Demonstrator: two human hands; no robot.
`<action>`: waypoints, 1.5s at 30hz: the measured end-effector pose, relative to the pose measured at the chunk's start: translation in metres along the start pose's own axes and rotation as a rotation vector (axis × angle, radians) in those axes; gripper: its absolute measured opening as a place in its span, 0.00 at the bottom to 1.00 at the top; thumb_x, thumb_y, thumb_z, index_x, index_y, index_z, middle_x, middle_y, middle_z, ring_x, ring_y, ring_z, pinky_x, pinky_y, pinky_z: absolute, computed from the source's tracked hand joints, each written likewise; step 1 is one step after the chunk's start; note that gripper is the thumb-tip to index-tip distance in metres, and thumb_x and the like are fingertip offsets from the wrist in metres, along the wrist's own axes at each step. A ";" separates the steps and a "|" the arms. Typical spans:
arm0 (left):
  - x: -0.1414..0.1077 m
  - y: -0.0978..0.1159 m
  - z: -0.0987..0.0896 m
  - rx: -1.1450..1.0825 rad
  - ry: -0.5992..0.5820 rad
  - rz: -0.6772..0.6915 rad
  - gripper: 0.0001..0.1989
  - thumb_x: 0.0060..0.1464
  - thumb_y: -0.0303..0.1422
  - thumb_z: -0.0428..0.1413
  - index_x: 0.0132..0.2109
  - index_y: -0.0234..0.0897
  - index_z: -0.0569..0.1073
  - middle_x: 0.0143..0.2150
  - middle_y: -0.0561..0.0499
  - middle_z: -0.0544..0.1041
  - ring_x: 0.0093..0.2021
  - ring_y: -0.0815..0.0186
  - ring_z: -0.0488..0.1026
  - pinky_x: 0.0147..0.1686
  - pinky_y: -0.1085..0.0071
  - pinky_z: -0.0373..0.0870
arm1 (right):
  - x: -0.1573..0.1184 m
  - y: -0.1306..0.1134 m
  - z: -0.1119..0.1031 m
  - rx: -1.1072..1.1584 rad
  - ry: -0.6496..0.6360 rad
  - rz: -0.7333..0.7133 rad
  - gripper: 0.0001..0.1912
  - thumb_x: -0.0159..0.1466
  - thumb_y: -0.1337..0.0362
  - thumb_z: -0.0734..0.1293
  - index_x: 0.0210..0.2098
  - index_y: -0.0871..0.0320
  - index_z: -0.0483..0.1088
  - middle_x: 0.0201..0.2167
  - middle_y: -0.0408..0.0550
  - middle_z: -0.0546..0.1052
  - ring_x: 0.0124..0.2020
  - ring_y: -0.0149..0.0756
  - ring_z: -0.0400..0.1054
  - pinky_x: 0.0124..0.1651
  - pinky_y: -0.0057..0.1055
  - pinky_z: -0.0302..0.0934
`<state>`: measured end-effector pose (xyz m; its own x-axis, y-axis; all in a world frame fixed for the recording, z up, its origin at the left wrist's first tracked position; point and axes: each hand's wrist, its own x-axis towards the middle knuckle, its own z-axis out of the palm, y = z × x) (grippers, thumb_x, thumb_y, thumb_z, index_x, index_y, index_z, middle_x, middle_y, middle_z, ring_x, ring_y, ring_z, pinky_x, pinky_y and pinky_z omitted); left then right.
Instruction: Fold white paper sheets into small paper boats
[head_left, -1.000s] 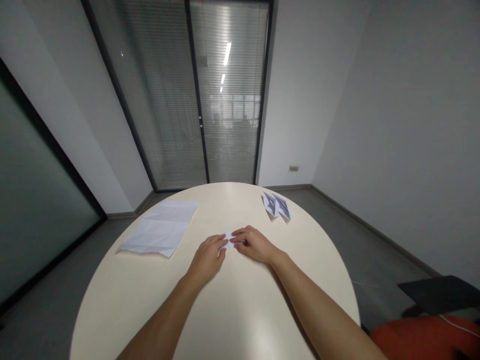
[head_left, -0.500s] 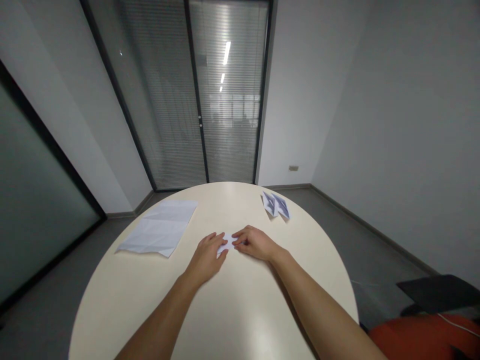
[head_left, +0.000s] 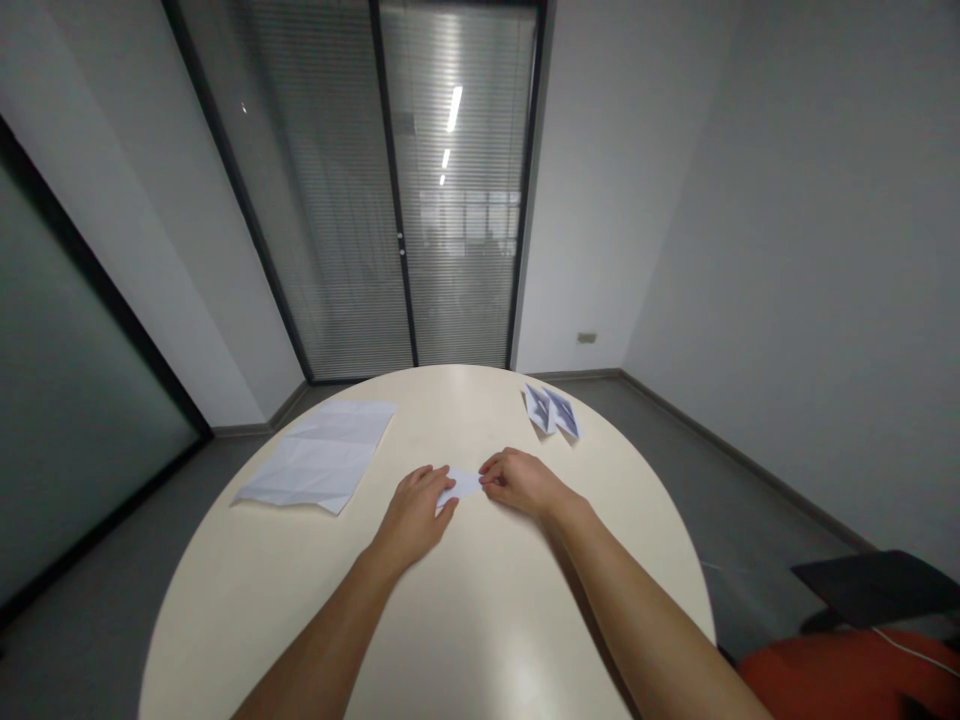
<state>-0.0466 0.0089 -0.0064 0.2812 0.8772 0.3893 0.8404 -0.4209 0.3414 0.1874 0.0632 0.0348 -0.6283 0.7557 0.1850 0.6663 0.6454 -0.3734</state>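
Observation:
A small folded white paper lies on the round table between my two hands. My left hand rests over its left end, with the fingers on top and the thumb along the near edge, holding it against the table. At the other end, the fingertips and thumb of my right hand come together in a pinch on the paper's right tip. Both palms hide part of what is beneath them, and the folds are too small to make out.
To the left lies a large creased white sheet. Two folded paper pieces stand near the far right edge of the cream round table. An orange and black chair is at the lower right. Glass panels with blinds stand beyond the table.
My right hand has moved a little to the right along the paper, so more of the paper shows between the hands. My left hand has stayed in place.

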 end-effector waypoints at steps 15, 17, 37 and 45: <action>0.008 0.009 -0.004 0.046 0.043 -0.069 0.05 0.60 0.33 0.58 0.43 0.40 0.72 0.44 0.48 0.78 0.49 0.56 0.73 0.53 0.59 0.67 | 0.005 -0.016 0.014 0.061 0.065 -0.100 0.06 0.65 0.66 0.69 0.38 0.58 0.79 0.39 0.50 0.78 0.44 0.38 0.71 0.48 0.30 0.62; 0.009 0.010 -0.003 0.056 0.041 -0.085 0.05 0.59 0.33 0.59 0.43 0.40 0.72 0.43 0.48 0.78 0.48 0.56 0.73 0.52 0.59 0.67 | 0.006 -0.015 0.016 0.065 0.069 -0.099 0.05 0.65 0.66 0.69 0.38 0.58 0.79 0.39 0.50 0.78 0.43 0.38 0.71 0.47 0.30 0.61; 0.012 0.015 -0.003 0.136 0.043 -0.121 0.06 0.58 0.35 0.60 0.40 0.40 0.71 0.41 0.49 0.77 0.46 0.56 0.73 0.51 0.59 0.65 | 0.014 0.005 0.022 0.202 0.026 -0.107 0.10 0.63 0.71 0.68 0.38 0.56 0.82 0.38 0.48 0.83 0.42 0.36 0.75 0.49 0.30 0.64; 0.011 0.023 -0.004 0.205 0.063 -0.120 0.08 0.59 0.38 0.60 0.40 0.40 0.72 0.41 0.48 0.77 0.46 0.56 0.73 0.50 0.58 0.64 | 0.013 0.009 0.024 0.337 0.026 -0.035 0.15 0.62 0.73 0.66 0.41 0.55 0.82 0.40 0.47 0.84 0.40 0.36 0.77 0.46 0.30 0.67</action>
<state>-0.0258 0.0080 0.0096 0.1497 0.8989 0.4117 0.9443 -0.2534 0.2099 0.1758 0.0760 0.0122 -0.6349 0.7393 0.2245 0.4715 0.6010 -0.6454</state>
